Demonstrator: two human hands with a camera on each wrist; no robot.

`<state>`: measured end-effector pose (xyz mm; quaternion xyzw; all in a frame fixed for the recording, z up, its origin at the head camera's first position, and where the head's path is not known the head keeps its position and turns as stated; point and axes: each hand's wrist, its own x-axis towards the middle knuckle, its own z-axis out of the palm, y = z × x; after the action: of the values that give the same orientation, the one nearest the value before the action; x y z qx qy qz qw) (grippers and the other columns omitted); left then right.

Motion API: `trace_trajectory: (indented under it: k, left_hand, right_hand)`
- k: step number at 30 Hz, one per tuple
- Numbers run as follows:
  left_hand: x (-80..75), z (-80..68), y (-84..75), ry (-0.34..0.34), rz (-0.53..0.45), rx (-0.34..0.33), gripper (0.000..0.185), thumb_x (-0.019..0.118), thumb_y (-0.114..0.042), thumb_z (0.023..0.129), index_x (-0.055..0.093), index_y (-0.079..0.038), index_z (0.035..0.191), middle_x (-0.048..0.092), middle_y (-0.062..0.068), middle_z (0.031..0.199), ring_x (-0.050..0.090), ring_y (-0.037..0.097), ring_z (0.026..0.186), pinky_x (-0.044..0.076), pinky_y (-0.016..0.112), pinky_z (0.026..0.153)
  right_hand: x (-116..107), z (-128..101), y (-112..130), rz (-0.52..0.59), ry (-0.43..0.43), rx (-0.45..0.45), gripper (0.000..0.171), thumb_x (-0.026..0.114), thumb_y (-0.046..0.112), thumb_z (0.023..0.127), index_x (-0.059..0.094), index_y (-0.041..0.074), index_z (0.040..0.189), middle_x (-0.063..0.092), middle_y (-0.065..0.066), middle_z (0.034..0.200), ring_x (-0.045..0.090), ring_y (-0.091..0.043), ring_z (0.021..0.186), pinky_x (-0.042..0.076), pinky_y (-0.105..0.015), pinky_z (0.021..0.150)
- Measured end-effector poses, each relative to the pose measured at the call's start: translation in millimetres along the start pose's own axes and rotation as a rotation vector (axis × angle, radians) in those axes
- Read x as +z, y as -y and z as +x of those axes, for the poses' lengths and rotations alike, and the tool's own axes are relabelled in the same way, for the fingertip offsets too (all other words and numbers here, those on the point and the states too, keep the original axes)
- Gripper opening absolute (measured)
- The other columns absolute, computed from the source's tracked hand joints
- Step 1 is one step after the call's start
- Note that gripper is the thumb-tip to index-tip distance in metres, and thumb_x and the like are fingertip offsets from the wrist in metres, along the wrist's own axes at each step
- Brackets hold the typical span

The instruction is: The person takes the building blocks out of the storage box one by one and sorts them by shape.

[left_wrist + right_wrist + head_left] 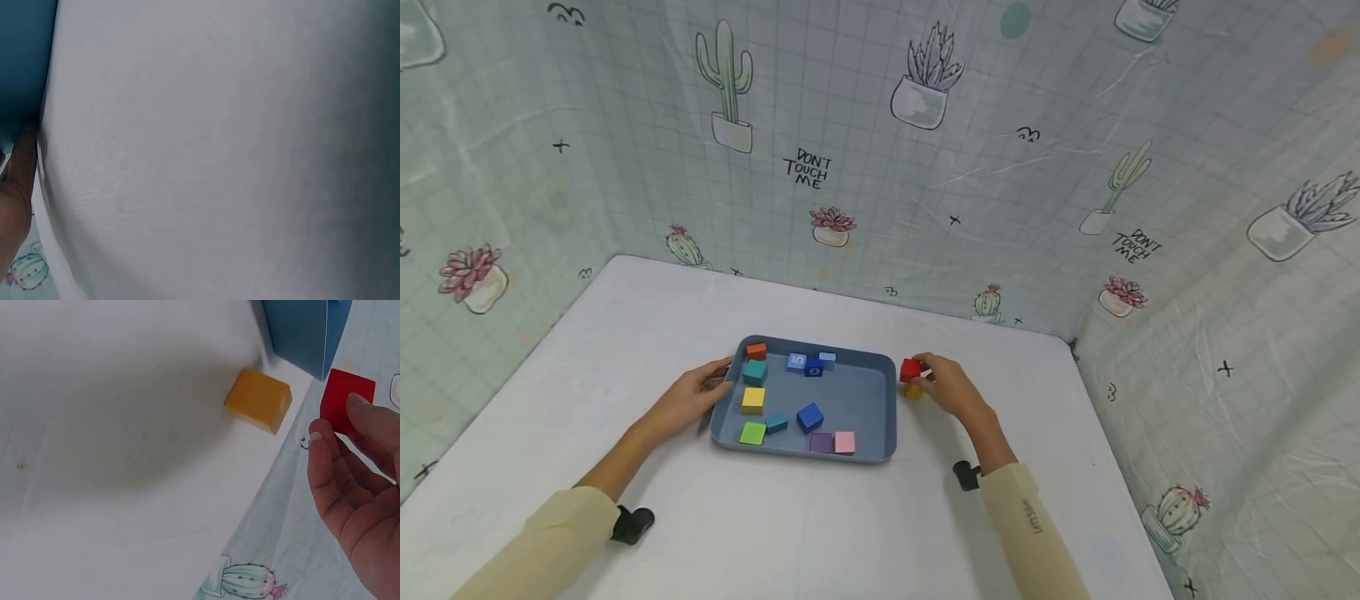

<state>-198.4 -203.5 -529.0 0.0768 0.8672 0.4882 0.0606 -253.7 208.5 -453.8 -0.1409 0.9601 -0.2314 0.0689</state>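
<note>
At the left end of a grey-blue tray [861,396], my left hand [687,395] touches the outer side with its thumb and fingers apart. One of its straight fingers [25,153] meets the tray's wall in the left wrist view. My right hand [953,388] pinches a red block [910,370] between thumb and fingers, just beyond the tray's right end. An orange-yellow block [259,400] lies on the table below, apart from the red one. Inside the tray lie several colored blocks, among them a yellow block [753,400] and a blue block [810,417].
A white table [805,533] carries the tray. Along the tray's near side are a green block [752,433], a purple block [822,442] and a pink block [844,442]. Cloth [865,167] printed with cacti hangs behind the table and at both sides.
</note>
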Motion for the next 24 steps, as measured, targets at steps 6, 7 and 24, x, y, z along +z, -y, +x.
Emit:
trace_trajectory:
  k: [6, 7, 24]
  left_hand:
    - [0.5, 0.4, 0.6, 0.005, 0.001, -0.001, 0.059, 0.05, -0.025, 0.099, 0.027, 0.002, 0.146, 0.036, 0.029, 0.14, 0.043, 0.043, 0.122, 0.038, 0.052, 0.1]
    - [0.5, 0.6, 0.7, 0.006, 0.0, -0.001, 0.059, 0.05, -0.024, 0.099, 0.027, 0.002, 0.146, 0.036, 0.029, 0.14, 0.043, 0.043, 0.122, 0.038, 0.053, 0.1]
    - [-0.6, 1.5, -0.2, 0.017, 0.007, -0.013, 0.058, 0.05, -0.022, 0.099, 0.027, 0.002, 0.146, 0.035, 0.029, 0.141, 0.042, 0.043, 0.123, 0.038, 0.053, 0.1]
  right_hand:
    - [-6.2, -6.2, -7.4, -0.002, -0.016, 0.016, 0.04, 0.067, 0.007, 0.088, 0.056, 0.004, 0.126, 0.061, -0.011, 0.116, 0.06, -0.023, 0.095, 0.053, -0.035, 0.084]
    - [-7.1, -7.0, -8.6, 0.0, -0.015, 0.023, 0.04, 0.067, 0.007, 0.088, 0.056, 0.004, 0.127, 0.061, -0.011, 0.116, 0.06, -0.023, 0.095, 0.053, -0.035, 0.084]
    - [-11.0, -15.4, -32.2, 0.01, -0.036, 0.052, 0.04, 0.066, 0.008, 0.088, 0.055, 0.004, 0.127, 0.061, -0.013, 0.116, 0.059, -0.025, 0.097, 0.053, -0.037, 0.084]
